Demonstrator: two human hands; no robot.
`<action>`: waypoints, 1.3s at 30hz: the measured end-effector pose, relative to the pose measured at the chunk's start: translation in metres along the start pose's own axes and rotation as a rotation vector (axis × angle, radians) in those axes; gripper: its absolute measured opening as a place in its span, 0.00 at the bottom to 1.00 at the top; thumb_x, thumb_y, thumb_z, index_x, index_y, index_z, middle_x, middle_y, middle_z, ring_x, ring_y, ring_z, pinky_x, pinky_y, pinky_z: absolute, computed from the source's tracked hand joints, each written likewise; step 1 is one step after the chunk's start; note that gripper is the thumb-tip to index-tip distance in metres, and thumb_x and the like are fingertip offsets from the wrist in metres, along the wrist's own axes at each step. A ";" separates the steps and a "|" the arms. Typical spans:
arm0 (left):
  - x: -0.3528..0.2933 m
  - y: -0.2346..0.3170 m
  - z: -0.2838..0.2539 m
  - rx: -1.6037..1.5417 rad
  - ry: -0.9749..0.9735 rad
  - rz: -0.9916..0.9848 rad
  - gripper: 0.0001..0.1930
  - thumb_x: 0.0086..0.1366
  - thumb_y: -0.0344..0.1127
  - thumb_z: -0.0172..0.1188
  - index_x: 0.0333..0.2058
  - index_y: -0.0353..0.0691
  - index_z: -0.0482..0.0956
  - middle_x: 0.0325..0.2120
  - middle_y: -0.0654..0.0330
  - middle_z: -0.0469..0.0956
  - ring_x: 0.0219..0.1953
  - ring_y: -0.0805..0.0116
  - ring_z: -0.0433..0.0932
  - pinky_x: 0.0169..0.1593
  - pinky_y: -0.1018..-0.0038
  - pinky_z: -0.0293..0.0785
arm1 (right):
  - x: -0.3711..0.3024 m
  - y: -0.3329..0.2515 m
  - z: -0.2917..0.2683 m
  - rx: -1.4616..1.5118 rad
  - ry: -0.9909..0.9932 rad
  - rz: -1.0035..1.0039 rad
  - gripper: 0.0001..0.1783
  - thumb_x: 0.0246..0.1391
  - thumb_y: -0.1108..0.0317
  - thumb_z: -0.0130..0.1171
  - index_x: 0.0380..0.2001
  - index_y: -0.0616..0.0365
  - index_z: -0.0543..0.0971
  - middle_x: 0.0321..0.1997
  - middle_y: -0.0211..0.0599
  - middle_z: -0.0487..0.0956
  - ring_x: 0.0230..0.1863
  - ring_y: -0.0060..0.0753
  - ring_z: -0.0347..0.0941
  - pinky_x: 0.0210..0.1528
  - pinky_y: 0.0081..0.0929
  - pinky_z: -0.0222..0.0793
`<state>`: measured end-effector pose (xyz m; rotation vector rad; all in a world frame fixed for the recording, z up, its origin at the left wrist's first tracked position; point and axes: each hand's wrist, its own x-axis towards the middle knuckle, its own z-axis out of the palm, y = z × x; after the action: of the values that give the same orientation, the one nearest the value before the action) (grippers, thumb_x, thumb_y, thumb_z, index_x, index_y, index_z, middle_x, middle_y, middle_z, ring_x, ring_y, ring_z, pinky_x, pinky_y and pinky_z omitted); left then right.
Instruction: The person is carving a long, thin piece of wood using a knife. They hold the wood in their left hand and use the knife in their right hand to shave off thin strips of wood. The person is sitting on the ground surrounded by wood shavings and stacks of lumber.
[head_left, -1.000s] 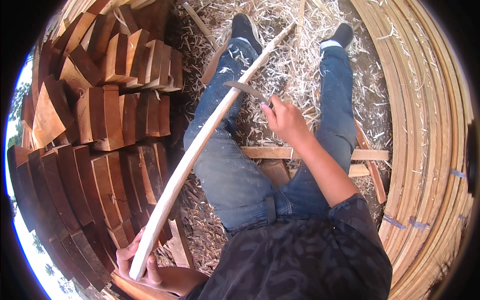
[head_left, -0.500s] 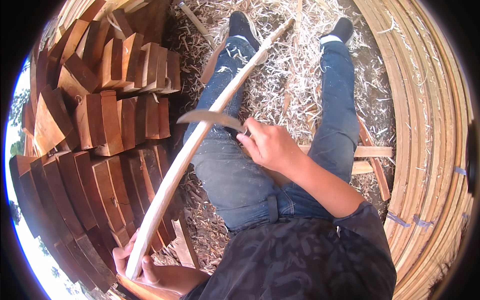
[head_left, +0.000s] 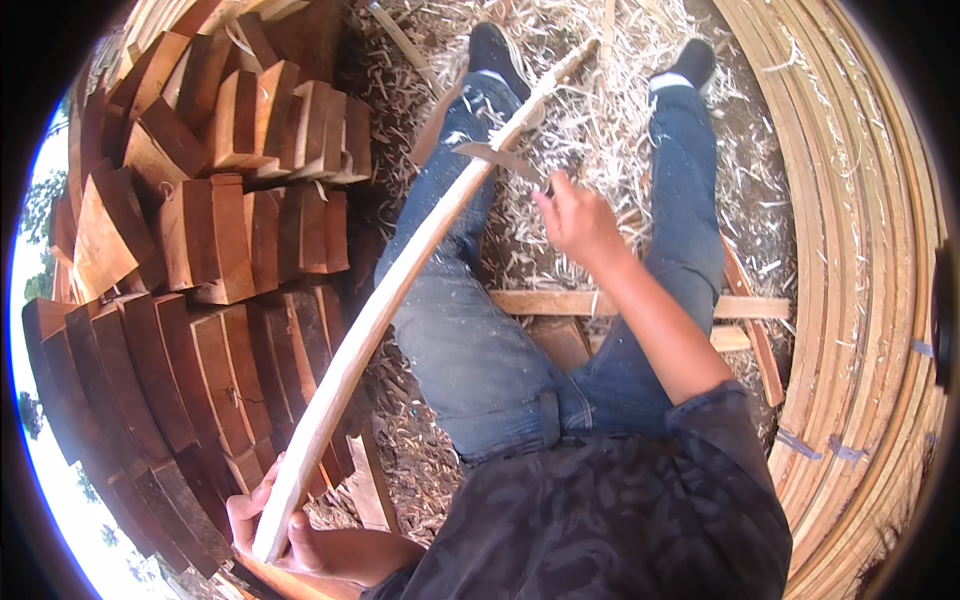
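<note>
A long, pale, peeled wooden pole (head_left: 390,285) slants across my left leg, its near end at the lower left and its far end beyond my left foot. My left hand (head_left: 330,553) is closed around the near end, fingers on one side and thumb on the other. In my right hand (head_left: 583,222) is a knife with a curved blade (head_left: 508,161), gripped by its handle, which my fingers mostly hide. The blade lies across the upper half of the pole, near my left shin, and appears to touch it. A loose shaving clings farther up the pole.
Stacked reddish-brown wood blocks (head_left: 215,240) rise close on the left. Long wooden strips (head_left: 845,250), bound in places, line the right. Pale shavings (head_left: 590,130) cover the ground between my legs. A wooden crosspiece (head_left: 750,307) passes beneath my legs.
My right hand and the knife have moved up and away along the pole, from about my left knee to the shin. My left hand keeps its grip on the near end.
</note>
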<state>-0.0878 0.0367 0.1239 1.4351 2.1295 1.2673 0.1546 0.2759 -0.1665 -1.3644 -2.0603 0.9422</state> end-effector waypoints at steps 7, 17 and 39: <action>-0.004 -0.005 -0.008 -0.094 -0.005 -0.019 0.23 0.53 0.40 0.68 0.34 0.29 0.67 0.33 0.35 0.77 0.38 0.48 0.80 0.46 0.57 0.76 | -0.008 -0.025 0.006 -0.106 0.018 -0.211 0.18 0.60 0.56 0.50 0.31 0.64 0.69 0.15 0.45 0.75 0.16 0.44 0.75 0.17 0.37 0.70; 0.003 -0.002 -0.007 -0.133 -0.003 0.001 0.24 0.54 0.40 0.68 0.36 0.28 0.65 0.33 0.31 0.76 0.39 0.47 0.79 0.47 0.57 0.75 | -0.006 -0.051 -0.015 0.130 -0.046 -0.190 0.14 0.61 0.60 0.49 0.28 0.61 0.69 0.11 0.43 0.73 0.14 0.44 0.74 0.16 0.36 0.69; 0.018 -0.005 -0.010 -0.102 -0.087 0.052 0.22 0.57 0.39 0.64 0.39 0.28 0.64 0.31 0.45 0.76 0.35 0.61 0.79 0.39 0.71 0.80 | -0.003 -0.020 -0.001 0.110 0.042 -0.164 0.17 0.62 0.58 0.48 0.31 0.64 0.70 0.10 0.44 0.72 0.14 0.40 0.74 0.12 0.32 0.68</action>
<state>-0.1057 0.0464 0.1298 1.4839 1.9542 1.2881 0.1444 0.2677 -0.1504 -1.1311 -2.0230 0.9331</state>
